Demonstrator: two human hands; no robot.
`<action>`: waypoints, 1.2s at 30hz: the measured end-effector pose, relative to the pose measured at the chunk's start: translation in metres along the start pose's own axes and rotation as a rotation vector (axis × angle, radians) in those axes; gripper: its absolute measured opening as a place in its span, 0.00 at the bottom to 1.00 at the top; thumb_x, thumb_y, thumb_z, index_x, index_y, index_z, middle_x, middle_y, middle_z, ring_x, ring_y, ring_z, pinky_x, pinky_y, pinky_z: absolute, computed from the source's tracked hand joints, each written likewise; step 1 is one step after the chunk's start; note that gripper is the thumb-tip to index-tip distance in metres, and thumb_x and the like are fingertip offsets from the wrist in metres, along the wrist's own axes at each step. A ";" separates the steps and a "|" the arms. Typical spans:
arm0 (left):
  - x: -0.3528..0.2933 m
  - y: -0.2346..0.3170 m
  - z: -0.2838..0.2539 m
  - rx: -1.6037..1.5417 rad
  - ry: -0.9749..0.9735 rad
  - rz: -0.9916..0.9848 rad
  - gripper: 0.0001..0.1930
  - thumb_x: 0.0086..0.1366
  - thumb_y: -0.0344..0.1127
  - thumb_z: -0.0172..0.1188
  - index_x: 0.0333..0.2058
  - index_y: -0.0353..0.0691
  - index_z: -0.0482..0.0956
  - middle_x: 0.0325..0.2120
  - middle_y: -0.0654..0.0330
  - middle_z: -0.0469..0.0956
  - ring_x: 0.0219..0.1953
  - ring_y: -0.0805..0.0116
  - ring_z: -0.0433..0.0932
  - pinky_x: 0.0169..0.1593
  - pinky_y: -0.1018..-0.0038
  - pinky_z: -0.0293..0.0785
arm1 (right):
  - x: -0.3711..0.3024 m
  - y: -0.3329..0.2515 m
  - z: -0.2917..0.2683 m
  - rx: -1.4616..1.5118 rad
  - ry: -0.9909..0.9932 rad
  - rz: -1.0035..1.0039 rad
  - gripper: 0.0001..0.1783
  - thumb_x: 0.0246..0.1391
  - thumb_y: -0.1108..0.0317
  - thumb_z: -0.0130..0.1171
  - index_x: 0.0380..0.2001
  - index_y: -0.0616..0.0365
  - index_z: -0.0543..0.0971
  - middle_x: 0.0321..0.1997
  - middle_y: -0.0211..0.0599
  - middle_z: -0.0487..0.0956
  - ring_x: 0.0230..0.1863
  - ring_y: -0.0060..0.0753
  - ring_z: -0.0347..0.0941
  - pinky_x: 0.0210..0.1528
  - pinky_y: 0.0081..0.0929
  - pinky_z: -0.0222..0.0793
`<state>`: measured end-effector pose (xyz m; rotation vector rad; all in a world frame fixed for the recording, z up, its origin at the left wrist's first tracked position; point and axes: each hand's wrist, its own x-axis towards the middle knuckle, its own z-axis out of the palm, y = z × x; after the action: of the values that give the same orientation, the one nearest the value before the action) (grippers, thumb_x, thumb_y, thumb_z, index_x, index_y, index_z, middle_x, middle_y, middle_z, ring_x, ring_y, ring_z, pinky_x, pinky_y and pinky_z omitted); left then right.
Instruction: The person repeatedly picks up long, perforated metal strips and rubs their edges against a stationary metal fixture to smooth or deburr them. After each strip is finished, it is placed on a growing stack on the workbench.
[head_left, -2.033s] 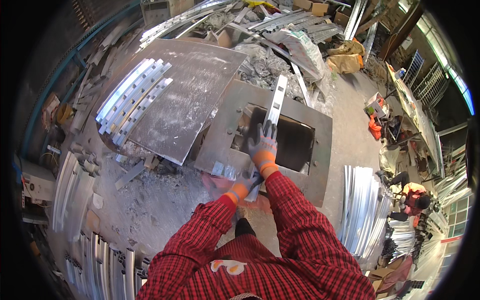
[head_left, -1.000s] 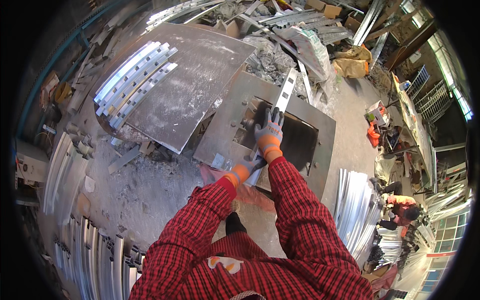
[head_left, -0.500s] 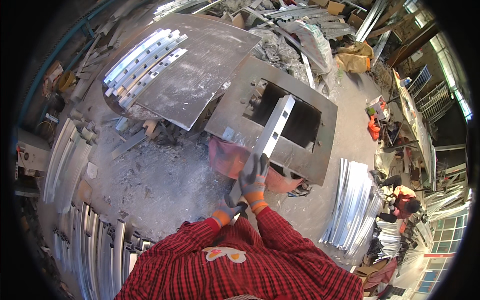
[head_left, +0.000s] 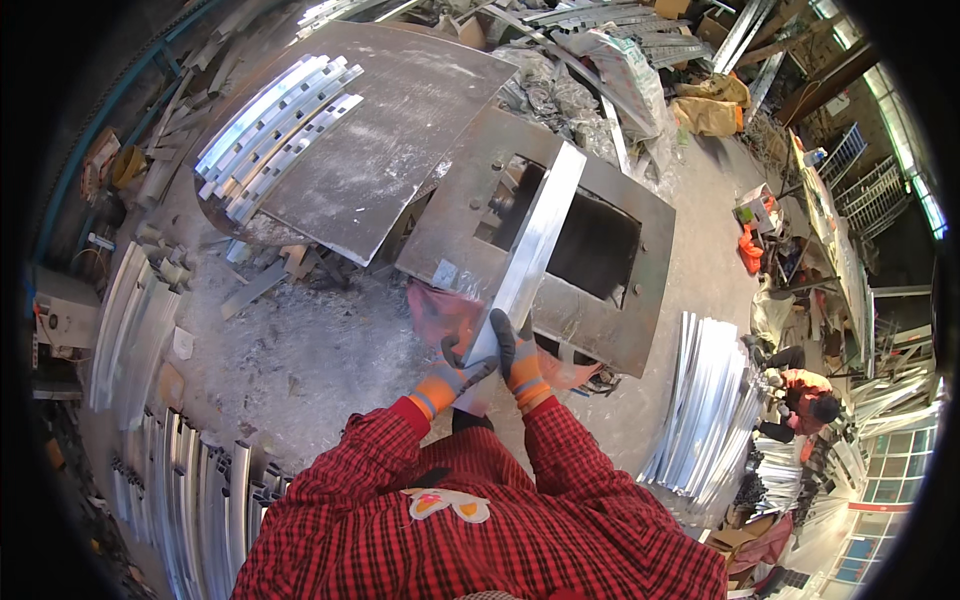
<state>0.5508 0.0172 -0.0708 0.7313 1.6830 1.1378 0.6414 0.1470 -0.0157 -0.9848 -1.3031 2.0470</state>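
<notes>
A long silvery metal profile [head_left: 540, 226] slants away from me over a steel machine table [head_left: 445, 228] with a dark rectangular opening [head_left: 597, 247]. Both my hands wear grey and orange work gloves and grip its near end. My left hand [head_left: 460, 375] wraps the end from the left and below. On the right side, a little farther up, my right hand [head_left: 517, 357] is closed on the same profile. The face turned up looks smooth, with no cut-outs visible. Under the table's near edge hangs a pinkish-red cloth or sheet [head_left: 440, 318].
Several notched profiles [head_left: 275, 125] lie on a large dark plate [head_left: 400, 105] at the far left. Bundles of profiles stand at the left [head_left: 195, 480] and lie at the right [head_left: 705, 410]. Another person [head_left: 803, 400] crouches at the right. Scrap and sacks [head_left: 712, 108] are heaped behind.
The profile has turned about its length, so its cut-outs no longer show. Its far end has risen in view. My left hand has moved up and the right slightly down, closer together.
</notes>
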 end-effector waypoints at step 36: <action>-0.055 -0.012 0.024 -0.197 -0.018 -0.154 0.40 0.54 0.60 0.72 0.55 0.32 0.75 0.48 0.50 0.80 0.51 0.64 0.79 0.53 0.70 0.73 | 0.047 -0.020 0.006 -1.618 0.115 -0.582 0.44 0.56 0.55 0.53 0.72 0.64 0.55 0.75 0.58 0.54 0.78 0.61 0.43 0.77 0.53 0.38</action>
<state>0.5940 -0.0257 -0.0643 0.4784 1.5571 1.1641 0.6086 0.1866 -0.0100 -0.9768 -2.7094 0.1879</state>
